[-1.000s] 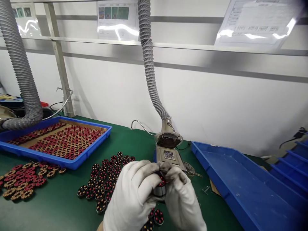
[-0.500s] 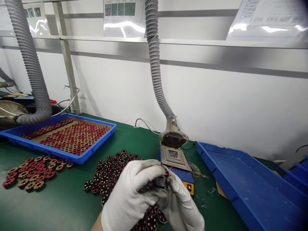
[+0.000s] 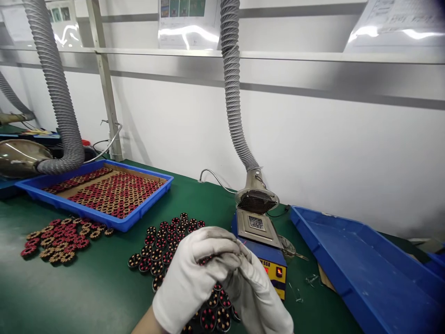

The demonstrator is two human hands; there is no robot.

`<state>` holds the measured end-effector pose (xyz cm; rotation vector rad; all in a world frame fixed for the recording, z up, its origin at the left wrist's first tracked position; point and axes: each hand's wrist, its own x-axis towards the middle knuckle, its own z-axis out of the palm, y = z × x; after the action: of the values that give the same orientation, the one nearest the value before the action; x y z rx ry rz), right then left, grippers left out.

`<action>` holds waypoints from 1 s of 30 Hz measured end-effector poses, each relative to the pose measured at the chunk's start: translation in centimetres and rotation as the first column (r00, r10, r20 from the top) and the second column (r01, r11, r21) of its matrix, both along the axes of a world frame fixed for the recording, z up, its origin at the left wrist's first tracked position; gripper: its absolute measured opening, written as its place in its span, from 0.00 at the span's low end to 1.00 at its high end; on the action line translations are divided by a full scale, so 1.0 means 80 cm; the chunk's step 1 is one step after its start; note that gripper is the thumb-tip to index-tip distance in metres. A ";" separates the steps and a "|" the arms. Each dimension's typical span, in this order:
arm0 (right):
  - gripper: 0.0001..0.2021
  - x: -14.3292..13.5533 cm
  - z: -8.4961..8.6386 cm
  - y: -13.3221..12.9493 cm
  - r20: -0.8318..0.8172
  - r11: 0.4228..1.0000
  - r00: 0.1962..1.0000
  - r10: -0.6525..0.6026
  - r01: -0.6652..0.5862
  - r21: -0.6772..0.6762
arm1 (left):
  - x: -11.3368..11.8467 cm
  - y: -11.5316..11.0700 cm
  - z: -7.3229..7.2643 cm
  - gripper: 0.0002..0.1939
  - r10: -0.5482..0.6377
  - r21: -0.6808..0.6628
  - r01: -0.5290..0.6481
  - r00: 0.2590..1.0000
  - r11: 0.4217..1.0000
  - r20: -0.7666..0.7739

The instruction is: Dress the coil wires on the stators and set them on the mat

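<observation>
1. The left hand (image 3: 196, 276) and right hand (image 3: 259, 290) meet near centre, gloved fingers curled together; whether they enclose anything, I cannot tell.
2. Round black parts (image 3: 156, 254) lie on the green table (image 3: 114, 297), left of the hands and between the wrists.
3. A blue machine (image 3: 266, 253) stands beyond the right hand.
4. Far left lies a blue tray (image 3: 124, 225).

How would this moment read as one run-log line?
left hand: gloved, against right hand | right hand: gloved, curled | between them: hidden | on table: black discs, machine, blue trays
</observation>
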<state>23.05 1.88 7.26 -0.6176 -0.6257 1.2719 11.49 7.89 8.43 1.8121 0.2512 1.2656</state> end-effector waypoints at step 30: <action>0.16 -0.006 0.000 -0.002 -0.034 0.992 0.994 0.108 -0.110 -0.060 | -0.009 0.007 -0.001 0.11 0.161 -0.199 -0.130 0.975 0.971 0.153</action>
<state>22.57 1.73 7.29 -0.6208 -0.6026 1.4046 10.80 8.46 8.37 1.5396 0.4024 1.4387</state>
